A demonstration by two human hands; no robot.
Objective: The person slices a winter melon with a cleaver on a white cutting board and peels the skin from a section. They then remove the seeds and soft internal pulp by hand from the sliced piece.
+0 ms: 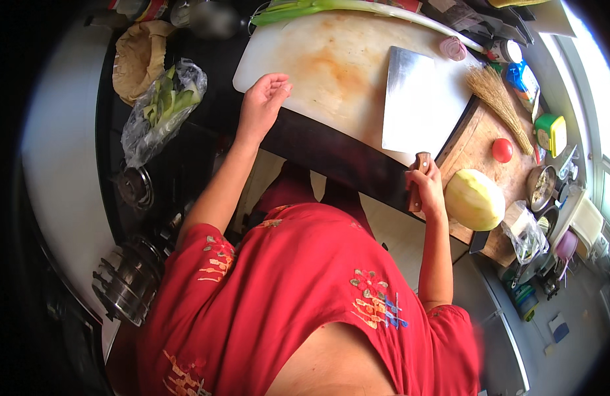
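Note:
My right hand (428, 185) grips the riveted wooden handle of a broad cleaver (409, 99). Its blade rests over the right half of a stained white cutting board (295, 59), and the handle sticks out past the front edge. With nothing in it, my left hand (265, 99) hovers at the board's front left corner, its fingers loosely bent. A long leek or large scallion (379, 7) lies along the board's far edge. Near its white end sits a piece of red onion or shallot (452, 48).
To the right, a wooden board (466, 136) carries a peeled pale melon or gourd (476, 199), a tomato (502, 150) and a straw brush (500, 104). At left are a plastic bag of green trimmings (169, 101), a paper bag (139, 62), a stove burner (136, 188) and steel pots (127, 282).

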